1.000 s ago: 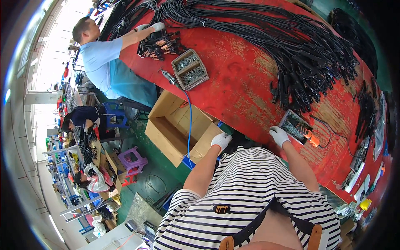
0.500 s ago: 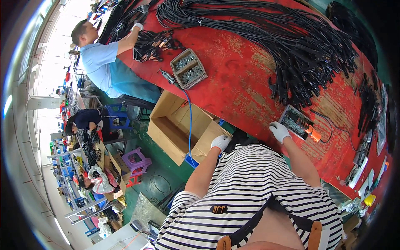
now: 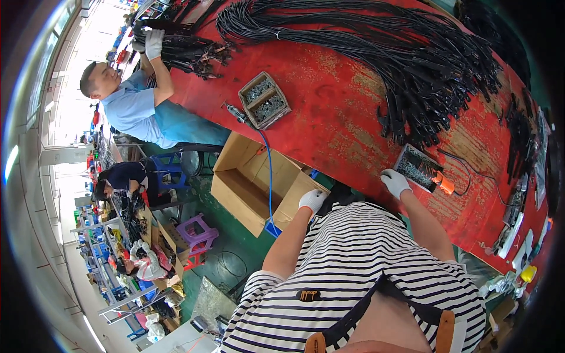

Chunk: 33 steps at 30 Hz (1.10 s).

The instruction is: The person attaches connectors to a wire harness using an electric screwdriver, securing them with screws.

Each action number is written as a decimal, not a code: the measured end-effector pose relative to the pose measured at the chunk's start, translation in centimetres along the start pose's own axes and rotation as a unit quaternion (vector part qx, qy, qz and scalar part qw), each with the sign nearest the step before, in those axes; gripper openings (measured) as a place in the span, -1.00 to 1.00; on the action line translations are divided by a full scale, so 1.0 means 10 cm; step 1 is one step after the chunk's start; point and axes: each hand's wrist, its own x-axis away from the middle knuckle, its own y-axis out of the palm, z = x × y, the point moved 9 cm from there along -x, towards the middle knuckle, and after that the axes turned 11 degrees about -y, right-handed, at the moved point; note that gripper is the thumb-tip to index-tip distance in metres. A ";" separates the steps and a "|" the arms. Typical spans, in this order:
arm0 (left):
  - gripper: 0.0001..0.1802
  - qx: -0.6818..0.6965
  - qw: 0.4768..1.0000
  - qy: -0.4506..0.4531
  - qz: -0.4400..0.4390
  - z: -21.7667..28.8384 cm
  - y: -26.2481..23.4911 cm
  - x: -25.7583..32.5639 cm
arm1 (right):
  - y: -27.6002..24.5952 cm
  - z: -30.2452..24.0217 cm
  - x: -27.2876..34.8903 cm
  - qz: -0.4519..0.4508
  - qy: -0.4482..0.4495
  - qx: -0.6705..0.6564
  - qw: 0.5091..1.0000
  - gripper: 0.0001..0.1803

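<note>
My left hand (image 3: 313,200), in a white glove, is at the upper edge of an open cardboard box (image 3: 238,203), by its flap. Its fingers are partly hidden, and I see nothing held in it. On the near edge of the red table (image 3: 329,135) lies my right hand (image 3: 395,183), also gloved, fingers loosely apart and nothing in them. Just beyond it is a metal tray (image 3: 406,154) of small metal parts. An orange object (image 3: 444,183) with a black cord leans on the tray's near right side.
Black cables (image 3: 353,35) with dark connector ends lie across the far table. A two-compartment box (image 3: 265,100) of metal fasteners stands beside an air tool (image 3: 235,113) with a blue hose (image 3: 269,176). A co-worker (image 3: 132,109) handles cables at left; another person (image 3: 126,179) sits farther back.
The co-worker at left has leaned back and raised gloved hands to the dark cables at the far left. My own hands stay in nearly the same places.
</note>
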 end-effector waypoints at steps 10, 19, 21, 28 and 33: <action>-0.39 0.011 0.999 -0.029 -0.013 -0.20 0.02 0.09 | 0.05 0.00 -0.02 0.004 0.001 -0.006 1.000 -0.55; -0.43 0.038 0.999 0.008 -0.020 -0.17 0.18 -0.03 | -0.09 -0.07 0.11 -0.028 0.052 0.038 0.997 -0.45; -0.40 -0.002 1.000 0.025 -0.010 -0.24 0.20 -0.10 | -0.01 -0.02 0.04 -0.021 0.019 0.054 0.998 -0.46; -0.41 -0.006 0.990 0.131 -0.050 -0.23 0.45 -0.56 | -0.13 0.07 0.26 0.054 0.036 0.018 0.998 -0.55; -0.46 -0.288 0.935 0.208 0.009 -0.52 0.28 -0.32 | -0.06 -0.40 0.20 0.014 -0.023 0.036 0.999 -0.51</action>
